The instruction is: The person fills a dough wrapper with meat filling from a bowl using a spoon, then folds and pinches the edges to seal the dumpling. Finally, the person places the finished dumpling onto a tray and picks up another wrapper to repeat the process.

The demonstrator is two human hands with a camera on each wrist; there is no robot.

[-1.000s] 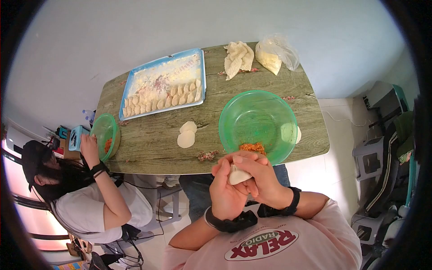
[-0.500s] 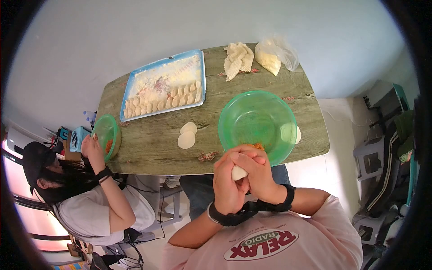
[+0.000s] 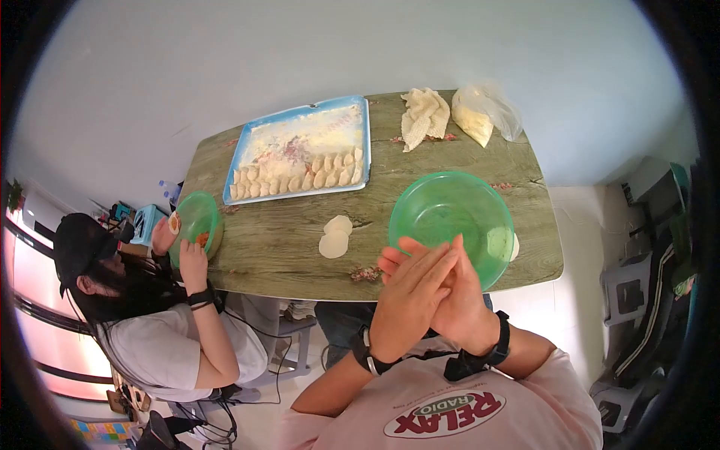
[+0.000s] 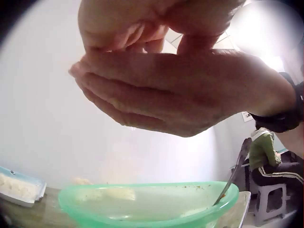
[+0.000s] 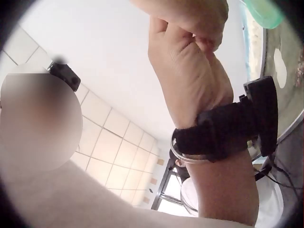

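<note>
Over the near rim of the large green bowl (image 3: 450, 214), my left hand (image 3: 409, 309) and right hand (image 3: 466, 306) lie palm to palm. Their fingers are mostly extended and point toward the bowl. Whatever lies between the palms is hidden. In the left wrist view my right hand (image 4: 166, 90) is cupped sideways beneath my left hand (image 4: 152, 21), above the bowl (image 4: 142, 216). The right wrist view shows the back of my left wrist and hand (image 5: 190, 71). Left of the bowl, flat white wrappers (image 3: 334, 244) overlap on the table (image 3: 277, 262).
A blue tray (image 3: 368, 142) with rows of dumplings (image 3: 307, 181) stands at the back left. Behind the bowl lie a cloth (image 3: 425, 116) and a plastic bag (image 3: 474, 124). At the left, another person (image 3: 150, 341) works at a smaller green bowl (image 3: 214, 236). A utensil (image 4: 232, 173) leans in my bowl.
My hands have gone from clasping a white dumpling to lying flatter together, with straighter fingers; the dumpling is out of sight. The head view has shifted. The other person's hands have moved apart, one holding a filled wrapper.
</note>
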